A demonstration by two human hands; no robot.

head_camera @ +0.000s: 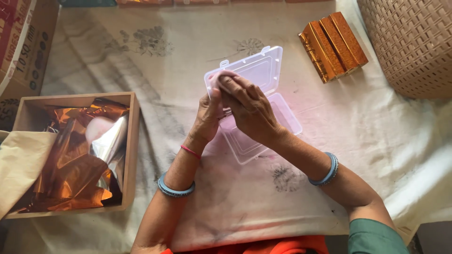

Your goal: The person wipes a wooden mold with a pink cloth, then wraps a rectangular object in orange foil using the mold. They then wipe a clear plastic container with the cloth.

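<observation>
White cloth [367, 141] with faint grey flower prints covers the whole work surface, and it is stained and wrinkled in many places. Near the middle of this cloth lies a clear plastic box [287, 115], open, with its lid [263, 68] folded back toward the far edge. Over the left part of the box the two hands meet. Between them is a small pale pink piece [220, 77]; I cannot tell exactly what it is. The left hand [207, 117] comes from below and its fingers are closed together on this piece from the left side. The right hand [249, 110] lies across the box from the right, and its fingers are bent and pressed on the same piece from above. Both hands touch each other at the fingertips.

Each wrist wears a blue-grey bangle [175, 189], and the left wrist also has a thin red thread [190, 151].

At the left edge of the cloth stands a low wooden tray [134, 141], full of crumpled copper and silver foil [80, 160]. Toward the far right corner lies a stack of copper foil-wrapped bars [333, 44], well apart from the hands. Beside it, at the right corner, stands a woven basket [414, 42]. A cardboard carton [26, 42] is at the far left corner.
</observation>
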